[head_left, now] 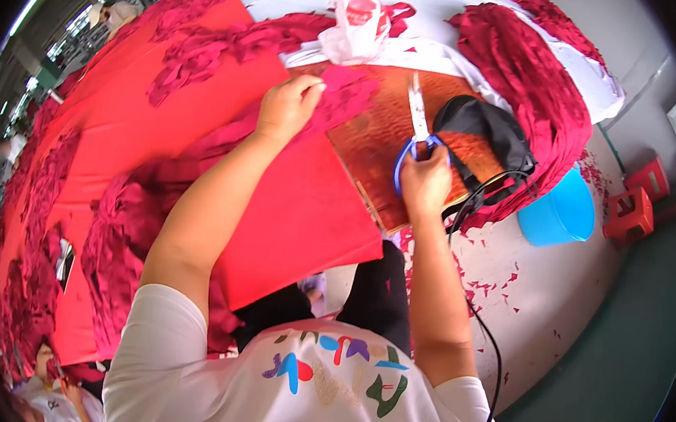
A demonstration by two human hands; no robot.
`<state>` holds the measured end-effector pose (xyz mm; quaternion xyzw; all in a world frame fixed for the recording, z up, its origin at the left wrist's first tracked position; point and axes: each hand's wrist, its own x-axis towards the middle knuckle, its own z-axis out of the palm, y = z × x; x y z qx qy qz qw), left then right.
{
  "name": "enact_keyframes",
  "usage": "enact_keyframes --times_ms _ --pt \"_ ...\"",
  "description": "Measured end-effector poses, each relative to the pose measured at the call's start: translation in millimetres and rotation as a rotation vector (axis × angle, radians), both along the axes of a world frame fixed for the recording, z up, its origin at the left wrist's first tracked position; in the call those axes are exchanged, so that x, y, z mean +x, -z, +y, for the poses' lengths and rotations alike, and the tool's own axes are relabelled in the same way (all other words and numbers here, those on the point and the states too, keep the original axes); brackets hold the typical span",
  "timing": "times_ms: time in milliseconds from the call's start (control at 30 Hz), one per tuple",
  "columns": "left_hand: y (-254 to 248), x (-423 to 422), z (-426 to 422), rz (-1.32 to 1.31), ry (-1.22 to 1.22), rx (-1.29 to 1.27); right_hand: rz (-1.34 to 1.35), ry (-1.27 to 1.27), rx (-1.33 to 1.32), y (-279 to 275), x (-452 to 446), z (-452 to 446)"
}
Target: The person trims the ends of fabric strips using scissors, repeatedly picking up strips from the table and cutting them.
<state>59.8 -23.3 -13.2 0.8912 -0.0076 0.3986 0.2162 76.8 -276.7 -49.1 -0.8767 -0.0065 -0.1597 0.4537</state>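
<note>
My right hand [427, 180] grips a pair of scissors [417, 112] with blue handles, their blades pointing away from me above the brown wooden board [389, 127]. Dark red fabric [346, 95] lies in a crumpled strip across the board's left part. At its edge, my left hand [289, 110] is closed, with thumb and fingers pinched on the fabric. Under my left forearm a smooth bright red cloth [305, 216] covers the table and hangs over the near edge.
A bottle in a clear plastic bag [360, 28] stands behind the board. A black bag [485, 135] lies right of the scissors, near a dark red fabric heap [530, 83]. A blue bucket [561, 210], red stools [630, 212] and a black cable [494, 353] are rightward. Another person [56, 395] is lower left.
</note>
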Motion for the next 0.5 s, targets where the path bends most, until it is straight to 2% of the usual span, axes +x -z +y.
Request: enact_keyframes --times_ms 100,133,167,233,367,500 --pt "-8.8 -46.8 -42.5 -0.163 0.113 -0.004 -0.074 -0.05 0.182 0.9 1.0 -9.5" --pt "-12.5 -65.4 -56.1 -0.117 0.105 -0.007 0.081 -0.165 0.335 14.9 6.6 -21.9" --pt "-12.2 -78.1 -66.5 -0.188 0.123 0.064 0.344 -0.322 0.698 -1.6 -13.5 -28.9" --pt "-4.7 -98.4 -79.1 -0.21 0.166 0.149 0.442 -0.386 0.911 -38.8 -68.2 -32.1" --pt "15.2 -135.3 -104.5 -0.105 0.258 0.351 0.647 -0.393 1.005 -36.4 -117.3 -30.1" --pt "26.1 -156.4 -117.3 -0.056 0.317 0.416 0.531 -0.309 1.118 -9.6 -118.7 -36.6"
